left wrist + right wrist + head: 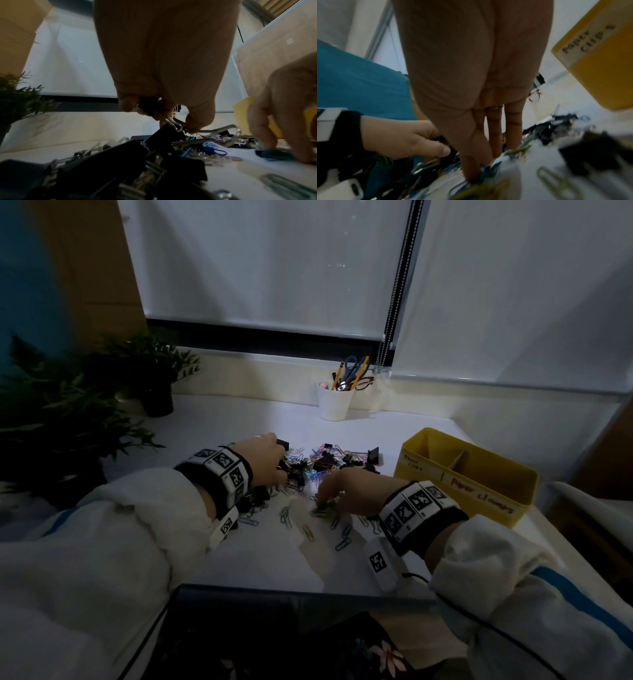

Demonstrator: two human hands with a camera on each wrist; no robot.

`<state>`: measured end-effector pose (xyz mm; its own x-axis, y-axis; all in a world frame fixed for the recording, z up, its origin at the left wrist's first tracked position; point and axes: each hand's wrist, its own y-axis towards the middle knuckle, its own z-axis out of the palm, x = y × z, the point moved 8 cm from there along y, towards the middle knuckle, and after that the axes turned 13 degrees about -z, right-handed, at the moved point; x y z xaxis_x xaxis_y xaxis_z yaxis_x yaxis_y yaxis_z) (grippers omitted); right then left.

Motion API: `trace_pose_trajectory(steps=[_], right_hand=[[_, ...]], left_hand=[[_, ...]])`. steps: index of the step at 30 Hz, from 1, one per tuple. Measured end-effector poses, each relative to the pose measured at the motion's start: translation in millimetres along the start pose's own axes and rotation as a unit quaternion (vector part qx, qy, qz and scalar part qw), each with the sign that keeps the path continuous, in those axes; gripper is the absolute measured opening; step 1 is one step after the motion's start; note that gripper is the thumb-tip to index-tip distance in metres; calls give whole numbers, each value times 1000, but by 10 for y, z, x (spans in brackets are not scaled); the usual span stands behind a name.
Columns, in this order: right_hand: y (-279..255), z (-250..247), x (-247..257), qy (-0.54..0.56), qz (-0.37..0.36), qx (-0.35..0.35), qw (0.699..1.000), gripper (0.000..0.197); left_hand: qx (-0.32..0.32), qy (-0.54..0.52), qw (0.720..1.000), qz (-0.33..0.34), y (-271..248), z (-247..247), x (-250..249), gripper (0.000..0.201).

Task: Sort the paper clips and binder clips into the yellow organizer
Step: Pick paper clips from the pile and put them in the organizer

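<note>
A mixed pile of black binder clips and coloured paper clips (330, 462) lies mid-table, with loose paper clips (342, 537) scattered nearer me. The yellow organizer (524, 491), labelled "Paper clips" and "Paper clamps", stands to the right with a divider inside. My left hand (279, 463) is over the pile's left side and grips a black binder clip (148, 106) in its curled fingers (200, 119). My right hand (322, 505) reaches down in front of the pile, its thumb and fingertips (471, 170) pinching a small bunch of blue and green paper clips (488, 169) against the table.
A white cup (334, 402) holding scissors and pencils stands behind the pile by the window sill. Dark potted plants (68, 419) fill the left side of the table. More binder clips (102, 169) lie under my left wrist. A dark object (274, 628) sits at the near edge.
</note>
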<state>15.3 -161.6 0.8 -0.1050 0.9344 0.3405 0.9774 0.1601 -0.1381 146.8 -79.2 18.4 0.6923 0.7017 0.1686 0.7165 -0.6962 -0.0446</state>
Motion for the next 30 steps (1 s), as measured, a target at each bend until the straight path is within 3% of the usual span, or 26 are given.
trace_pose_trajectory(steps=[3,7,9,12,14,19,25,30], right_hand=[[-73,-84,-5,2,31,-8,999,21],[-38,-94,21,16,37,-27,999,34],[-5,7,15,23,42,7,999,44],[-8,90,7,33,45,52,997,43],[-64,46,11,59,46,36,997,44],[-206,-61,-170,93,77,-63,991,39],[-129,-11,-158,72,72,-40,994,23],[-64,27,-187,24,97,-26,995,14]], left_hand=[[-18,3,1000,-2,-18,13,13,40],[-112,-13,993,47,-127,-193,-105,29],[-66,-59,993,74,-206,-255,-190,19],[105,-20,991,83,-315,-50,-291,31],[155,10,986,67,-363,74,-303,38],[162,-33,985,42,-346,142,-371,39],[201,-180,962,38,-341,246,-615,36],[180,-207,960,61,-348,225,-819,35]])
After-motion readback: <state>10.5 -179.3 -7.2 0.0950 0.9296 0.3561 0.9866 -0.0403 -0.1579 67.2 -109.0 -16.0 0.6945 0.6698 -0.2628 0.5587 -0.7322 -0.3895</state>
